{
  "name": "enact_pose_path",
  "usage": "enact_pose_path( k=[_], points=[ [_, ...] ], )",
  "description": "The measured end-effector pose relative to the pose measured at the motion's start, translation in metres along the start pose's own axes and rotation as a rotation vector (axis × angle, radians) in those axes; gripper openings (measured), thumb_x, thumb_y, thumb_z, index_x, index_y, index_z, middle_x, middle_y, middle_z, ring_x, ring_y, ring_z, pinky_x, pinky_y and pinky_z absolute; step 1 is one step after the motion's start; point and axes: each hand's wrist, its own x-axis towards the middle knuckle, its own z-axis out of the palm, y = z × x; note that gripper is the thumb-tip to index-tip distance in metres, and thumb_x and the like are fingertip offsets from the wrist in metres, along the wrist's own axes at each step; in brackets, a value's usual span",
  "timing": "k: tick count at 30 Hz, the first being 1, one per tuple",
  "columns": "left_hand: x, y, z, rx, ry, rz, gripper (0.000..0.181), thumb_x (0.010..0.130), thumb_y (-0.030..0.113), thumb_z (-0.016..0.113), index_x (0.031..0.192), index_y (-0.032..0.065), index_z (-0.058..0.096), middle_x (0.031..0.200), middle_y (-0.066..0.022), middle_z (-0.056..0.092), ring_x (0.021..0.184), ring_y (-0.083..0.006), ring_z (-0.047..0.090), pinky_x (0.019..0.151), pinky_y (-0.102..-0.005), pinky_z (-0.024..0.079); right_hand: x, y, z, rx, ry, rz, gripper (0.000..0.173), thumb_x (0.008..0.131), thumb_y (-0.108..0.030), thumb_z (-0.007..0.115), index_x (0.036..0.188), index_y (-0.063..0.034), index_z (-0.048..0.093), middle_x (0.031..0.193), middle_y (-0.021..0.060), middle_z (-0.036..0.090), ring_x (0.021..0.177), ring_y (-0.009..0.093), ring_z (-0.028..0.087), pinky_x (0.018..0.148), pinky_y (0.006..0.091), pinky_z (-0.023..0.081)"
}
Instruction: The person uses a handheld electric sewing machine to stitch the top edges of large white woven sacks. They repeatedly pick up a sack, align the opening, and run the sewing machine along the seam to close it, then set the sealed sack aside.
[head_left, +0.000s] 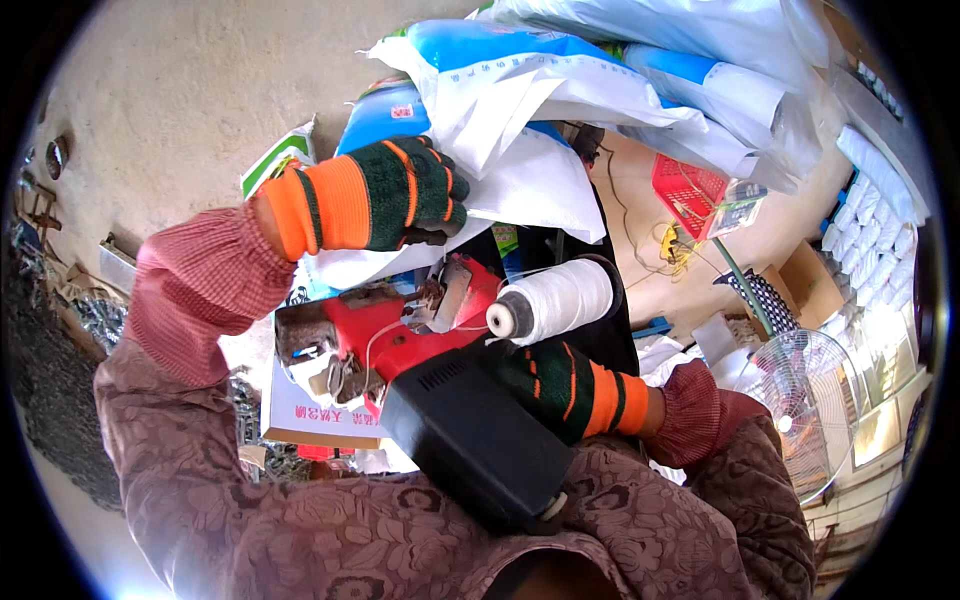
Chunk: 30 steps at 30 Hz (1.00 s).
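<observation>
My left hand (409, 191), in a dark green and orange knit glove, has its fingers curled on the white mouth of a blue-and-white sack (536, 176). Its fingertips are partly hidden. Close to my chest is a red and black portable bag-closing sewing machine (480, 435), its metal sewing head towards my left arm. A cone of white thread (566, 300) is mounted on it, and a strand runs across the red body. My right hand (559, 390), gloved alike, is closed at the machine's far side below the cone; the handle and my fingers are mostly hidden.
More filled sacks (720, 82) lie piled beyond. On the right are a red plastic basket (686, 191), yellow cord (675, 247), a cardboard box (810, 281) and a caged fan (799, 412). A white printed carton (322, 412) sits below the machine. A cable (619, 195) trails over the floor.
</observation>
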Motion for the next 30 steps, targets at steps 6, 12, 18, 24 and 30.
enact_pose_path(
  k=[6,12,18,24,30],
  points=[
    [0.016,0.018,-0.013,-0.187,-0.007,-0.063,0.019,0.07,0.015,0.066,0.088,0.0092,0.065,0.097,-0.009,0.062,0.094,-0.0258,0.059,0.087,-0.0396,0.044,0.003,0.007,-0.002,0.0,0.013,-0.059,0.071,0.052,-0.021,0.071,0.115,0.0038,0.051,0.085,0.0162,0.055,0.079,0.035,0.056,0.069,0.0412,0.044],
    [0.041,0.022,0.001,-0.01,-0.329,-0.102,0.029,0.075,0.012,0.066,0.103,0.0086,0.065,0.109,-0.009,0.06,0.105,-0.0272,0.056,0.097,-0.0387,0.041,0.015,0.008,-0.017,-0.022,-0.143,0.049,0.077,0.049,-0.022,0.073,0.118,0.0031,0.049,0.088,0.0159,0.055,0.083,0.034,0.056,0.076,0.0427,0.044],
    [0.008,0.014,0.003,0.004,0.01,-0.169,0.03,0.07,0.01,0.071,0.1,0.0087,0.067,0.106,-0.0088,0.061,0.102,-0.0261,0.056,0.095,-0.0391,0.042,0.004,0.009,0.003,0.028,-0.047,0.022,0.075,0.05,-0.022,0.073,0.117,0.002,0.049,0.078,0.0135,0.055,0.077,0.035,0.056,0.069,0.0439,0.044],
    [0.016,0.018,0.011,-0.043,0.165,-0.035,0.032,0.068,0.009,0.07,0.1,0.0119,0.068,0.107,-0.0092,0.062,0.102,-0.0265,0.057,0.096,-0.0409,0.042,0.005,0.01,0.0,-0.027,-0.139,0.037,0.075,0.053,-0.022,0.072,0.12,0.0022,0.048,0.08,0.0138,0.057,0.076,0.033,0.058,0.066,0.0425,0.046],
    [0.007,0.008,0.067,-0.419,0.09,-0.271,0.022,0.072,0.013,0.064,0.094,0.0124,0.066,0.096,-0.0065,0.062,0.093,-0.0242,0.06,0.084,-0.0367,0.047,0.008,0.002,0.005,-0.184,-0.111,-0.042,0.072,0.06,-0.022,0.069,0.124,0.0031,0.046,0.078,0.0127,0.057,0.074,0.031,0.059,0.066,0.0396,0.048]
  ],
)
